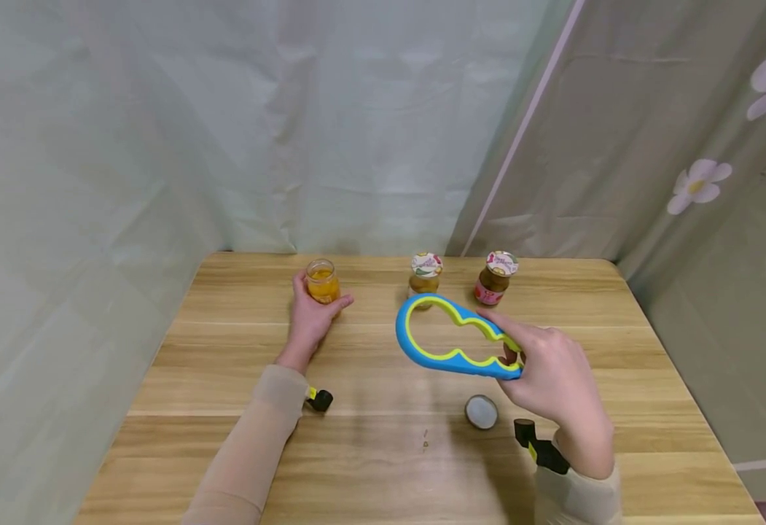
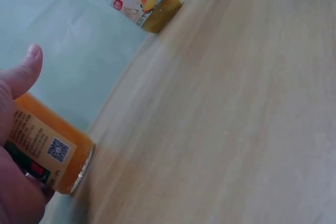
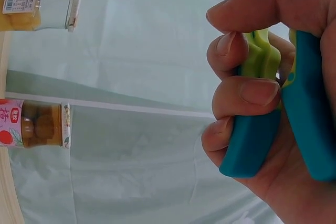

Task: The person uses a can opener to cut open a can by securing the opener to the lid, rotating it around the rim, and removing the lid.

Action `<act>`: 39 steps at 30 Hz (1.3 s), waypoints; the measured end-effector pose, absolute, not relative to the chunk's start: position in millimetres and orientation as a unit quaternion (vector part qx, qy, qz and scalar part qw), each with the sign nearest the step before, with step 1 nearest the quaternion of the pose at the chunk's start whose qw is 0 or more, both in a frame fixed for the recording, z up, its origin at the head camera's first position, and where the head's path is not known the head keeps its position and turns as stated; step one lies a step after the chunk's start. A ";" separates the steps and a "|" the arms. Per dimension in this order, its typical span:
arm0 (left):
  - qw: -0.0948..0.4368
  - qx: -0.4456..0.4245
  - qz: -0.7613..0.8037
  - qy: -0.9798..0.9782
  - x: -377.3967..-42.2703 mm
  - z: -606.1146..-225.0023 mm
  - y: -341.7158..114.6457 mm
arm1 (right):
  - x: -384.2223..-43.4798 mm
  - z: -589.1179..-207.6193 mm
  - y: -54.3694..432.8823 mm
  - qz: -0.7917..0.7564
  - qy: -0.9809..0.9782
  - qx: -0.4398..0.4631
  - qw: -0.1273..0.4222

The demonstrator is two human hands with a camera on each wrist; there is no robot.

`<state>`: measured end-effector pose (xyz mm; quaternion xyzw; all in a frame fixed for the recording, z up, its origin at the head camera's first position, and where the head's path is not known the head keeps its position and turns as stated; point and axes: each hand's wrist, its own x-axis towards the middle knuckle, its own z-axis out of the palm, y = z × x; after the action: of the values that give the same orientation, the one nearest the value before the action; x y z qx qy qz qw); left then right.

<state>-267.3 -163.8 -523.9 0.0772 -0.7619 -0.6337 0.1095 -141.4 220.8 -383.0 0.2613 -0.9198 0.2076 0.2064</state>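
Note:
At the back left, my left hand (image 1: 312, 315) is around an open glass jar of orange contents (image 1: 323, 283). Its thumb stands straight out, apart from the glass in the left wrist view; the other fingers lie along the jar's far side, partly hidden. The jar's base is at the wooden tabletop. My right hand (image 1: 556, 372) grips the handles of a blue and lime-green jar opener (image 1: 415, 346), its fingers curled round them in the right wrist view. The opener is held above the table, and its loop encircles nothing. Below it lies a loose jar lid (image 1: 481, 412), grey face up.
Two lidded jars stand towards the back: one with yellowish fruit (image 1: 425, 273), partly behind the opener, and one with dark contents and a pink label (image 1: 492, 281). A pale curtain (image 1: 369, 131) hangs behind the wooden table (image 1: 383, 452).

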 end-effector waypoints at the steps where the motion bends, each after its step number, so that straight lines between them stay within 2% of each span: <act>1: 0.110 0.079 -0.635 -0.761 -266.5 -523.0 -164.0 | -141.8 -382.5 221.2 0.208 -0.919 0.262 0.207; 13: 0.166 0.085 -0.658 -0.730 -249.7 -510.5 -165.9 | -145.0 -374.7 227.3 0.206 -0.918 0.255 0.223; 21: 0.312 0.129 -0.667 -0.664 -226.5 -500.0 -162.6 | -142.2 -375.7 233.3 0.198 -0.923 0.239 0.228; 28: 0.360 0.066 -0.647 -0.669 -206.4 -475.5 -135.5 | -138.4 -376.8 240.5 0.195 -0.927 0.225 0.227; 33: 0.347 -0.052 -0.634 -0.689 -192.0 -468.6 -108.2 | -133.9 -376.2 246.0 0.195 -0.933 0.203 0.223; 36: 0.300 -0.113 -0.622 -0.715 -180.4 -464.2 -92.5 | -131.8 -375.0 249.0 0.194 -0.937 0.192 0.219; 39: 0.230 -0.156 -0.602 -0.748 -169.3 -462.1 -77.2 | -130.1 -374.8 252.4 0.191 -0.940 0.185 0.214</act>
<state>-169.3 -77.2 -462.1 -0.1556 -0.7483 -0.6023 0.2303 -130.1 252.4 -374.8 0.1846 -0.9402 0.1907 0.2137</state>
